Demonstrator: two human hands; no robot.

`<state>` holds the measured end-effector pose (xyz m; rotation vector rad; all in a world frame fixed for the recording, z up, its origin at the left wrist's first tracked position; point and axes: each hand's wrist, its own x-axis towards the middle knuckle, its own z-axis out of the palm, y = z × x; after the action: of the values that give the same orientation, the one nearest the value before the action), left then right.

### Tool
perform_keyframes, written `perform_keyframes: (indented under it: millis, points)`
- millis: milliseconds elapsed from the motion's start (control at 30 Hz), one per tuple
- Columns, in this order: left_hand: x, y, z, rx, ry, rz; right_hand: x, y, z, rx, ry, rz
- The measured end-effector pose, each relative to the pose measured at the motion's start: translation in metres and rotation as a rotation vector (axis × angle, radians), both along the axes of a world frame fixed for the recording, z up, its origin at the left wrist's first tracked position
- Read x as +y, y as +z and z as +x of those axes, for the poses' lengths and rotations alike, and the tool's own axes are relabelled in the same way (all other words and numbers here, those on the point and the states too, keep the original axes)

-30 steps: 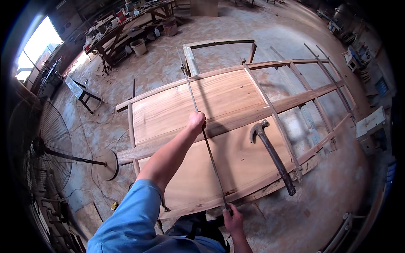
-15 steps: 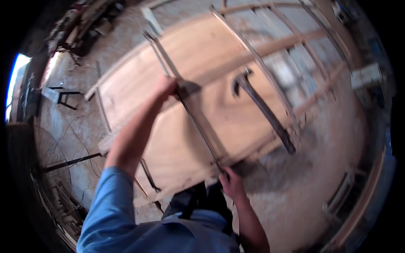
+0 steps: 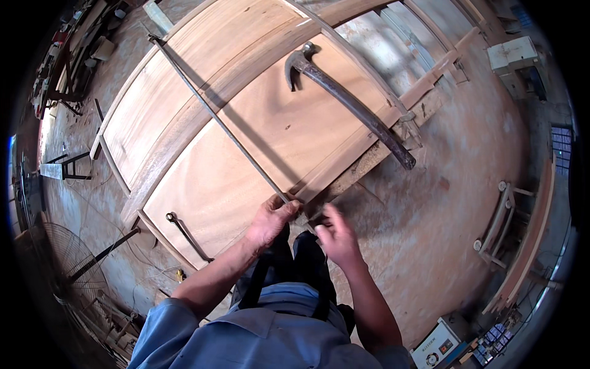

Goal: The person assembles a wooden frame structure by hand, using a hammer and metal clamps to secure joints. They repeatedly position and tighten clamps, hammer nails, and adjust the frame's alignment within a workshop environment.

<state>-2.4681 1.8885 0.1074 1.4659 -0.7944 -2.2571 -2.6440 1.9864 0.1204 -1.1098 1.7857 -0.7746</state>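
A long thin metal rod (image 3: pixel 224 126), apparently a clamp with a hooked far end, lies across a framed wooden panel (image 3: pixel 196 178). My left hand (image 3: pixel 270 224) is closed round its near end at the panel's front edge. Just right of it, my right hand (image 3: pixel 337 235) is at the rod's tip with its fingers bent. Motion smears those fingers, so their grip is unclear. A claw hammer (image 3: pixel 350 98) with a dark handle lies on the panel to the right, its handle end jutting past the edge. A wrench (image 3: pixel 187 238) rests at the panel's near left corner.
Beyond the panel, the open wooden frame (image 3: pixel 424 89) continues to the far right. A wire fan guard (image 3: pixel 70 258) stands at left, near a small metal stand (image 3: pixel 64 167). Wooden pieces (image 3: pixel 498 227) and a white machine (image 3: pixel 439 344) are at right.
My left hand has come down the rod from its middle to the near end, beside my right hand. The view has shifted, so the panel and hammer appear higher and further left.
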Motion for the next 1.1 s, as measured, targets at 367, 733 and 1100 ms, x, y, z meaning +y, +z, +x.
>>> perform_keyframes:
  millis: [367, 733, 1100]
  points:
    - [0.012, 0.001, -0.002, -0.084, 0.008, -0.158, 0.069, -0.023, 0.012, -1.041, -0.403, 0.453]
    - [0.011, 0.013, -0.009, -0.092, -0.001, -0.153, 0.08, 0.0, -0.017, -0.496, -0.186, -0.392]
    - [0.01, 0.018, -0.015, -0.071, 0.005, -0.122, 0.09, -0.054, 0.007, -1.579, -0.633, 0.234]
